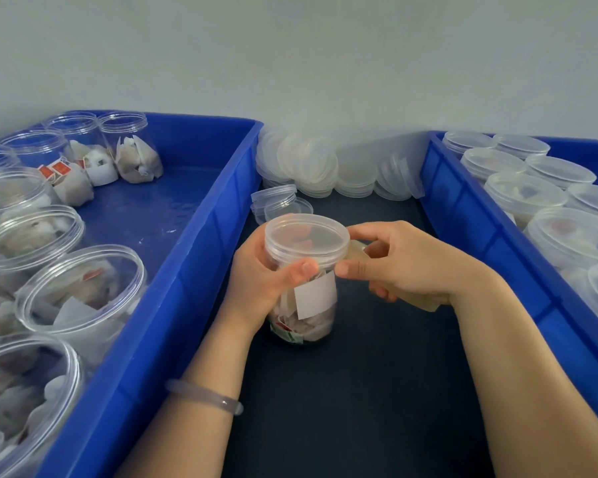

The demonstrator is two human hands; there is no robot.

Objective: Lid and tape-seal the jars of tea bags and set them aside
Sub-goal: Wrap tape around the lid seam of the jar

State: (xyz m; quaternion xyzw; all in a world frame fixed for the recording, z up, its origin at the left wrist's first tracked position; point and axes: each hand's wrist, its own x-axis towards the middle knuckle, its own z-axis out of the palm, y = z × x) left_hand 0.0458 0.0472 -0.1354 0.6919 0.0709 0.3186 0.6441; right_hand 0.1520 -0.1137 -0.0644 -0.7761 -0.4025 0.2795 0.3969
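Open clear plastic jars of tea bags (80, 291) stand in the blue plastic crate (173, 305) along the dark worktop (377, 391)'s left edge. Mid-worktop, the left hand (259, 281) grips a lidded clear jar (315, 294) (upright); the right hand (411, 267), curled round a tan tape roll (356, 251), touches the lid's rim.

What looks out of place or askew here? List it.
Only the spare lids: they lean in a slumped heap against the wall, not stacked. The jar gripped by the left hand stands upright, its lid level.
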